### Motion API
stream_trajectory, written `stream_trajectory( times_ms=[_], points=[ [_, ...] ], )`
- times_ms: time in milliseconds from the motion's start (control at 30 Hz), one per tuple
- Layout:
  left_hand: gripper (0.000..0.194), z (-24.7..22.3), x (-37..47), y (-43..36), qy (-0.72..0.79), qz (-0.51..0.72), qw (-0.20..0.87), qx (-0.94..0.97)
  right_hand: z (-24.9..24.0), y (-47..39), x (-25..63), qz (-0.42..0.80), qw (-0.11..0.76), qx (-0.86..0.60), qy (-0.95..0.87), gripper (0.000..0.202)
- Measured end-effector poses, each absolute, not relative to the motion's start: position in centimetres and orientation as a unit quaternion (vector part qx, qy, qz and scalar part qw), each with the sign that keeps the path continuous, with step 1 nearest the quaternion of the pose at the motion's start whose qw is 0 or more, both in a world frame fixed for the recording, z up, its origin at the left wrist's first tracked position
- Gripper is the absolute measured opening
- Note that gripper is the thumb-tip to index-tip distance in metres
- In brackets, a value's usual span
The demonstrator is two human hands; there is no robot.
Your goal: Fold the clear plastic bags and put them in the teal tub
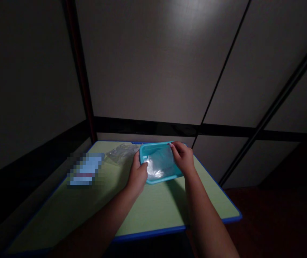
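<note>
A turquoise rectangular tray (157, 181) is tilted above the table, with a clear plastic bag (160, 163) inside it. My left hand (138, 172) grips the tray's left side, its thumb over the rim. At the tray's right part, my right hand (182, 157) has its thumb and index finger pinched on the upper edge of the clear bag. The other fingers of my right hand are curled.
A crumpled clear plastic sheet (122, 153) lies at the back left of the green table (148, 215) with blue edging. Left of it is a pixelated light-blue object (87, 169). Panelled walls (148, 64) stand behind the table.
</note>
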State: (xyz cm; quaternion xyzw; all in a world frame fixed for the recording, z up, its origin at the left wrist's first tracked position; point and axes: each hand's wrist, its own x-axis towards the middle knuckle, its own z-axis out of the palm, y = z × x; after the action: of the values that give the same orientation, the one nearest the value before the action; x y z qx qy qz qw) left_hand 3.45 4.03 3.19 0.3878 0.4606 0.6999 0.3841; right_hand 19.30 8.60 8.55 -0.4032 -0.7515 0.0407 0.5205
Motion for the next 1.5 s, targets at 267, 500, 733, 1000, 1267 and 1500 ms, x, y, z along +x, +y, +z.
stream_trajectory(
  times_ms=[267,500,733,1000,1267,1500],
  points=[
    [0.048,3.1,3.6,4.2,0.442,0.716,0.391,0.373,8.7,7.3,17.9,0.037,0.492,-0.378,-0.783,0.028],
    [0.048,2.8,3.4,4.4,0.433,0.716,0.406,0.367,8.2,8.2,18.0,0.028,0.458,-0.422,-0.782,0.030],
    [0.048,3.0,3.6,4.2,0.436,0.718,0.401,0.365,7.9,9.1,17.7,-0.022,0.331,-0.575,-0.748,0.028],
    [0.047,3.0,3.6,4.2,0.435,0.721,0.395,0.366,7.9,9.1,17.9,-0.017,0.322,-0.588,-0.741,0.026],
    [0.046,3.2,3.4,4.8,0.427,0.720,0.432,0.335,6.9,11.4,18.7,0.247,0.513,-0.423,-0.704,0.036],
    [0.047,3.0,3.3,5.2,0.444,0.717,0.423,0.330,8.2,12.2,17.8,0.129,0.357,-0.540,-0.751,0.025]
  ],
)
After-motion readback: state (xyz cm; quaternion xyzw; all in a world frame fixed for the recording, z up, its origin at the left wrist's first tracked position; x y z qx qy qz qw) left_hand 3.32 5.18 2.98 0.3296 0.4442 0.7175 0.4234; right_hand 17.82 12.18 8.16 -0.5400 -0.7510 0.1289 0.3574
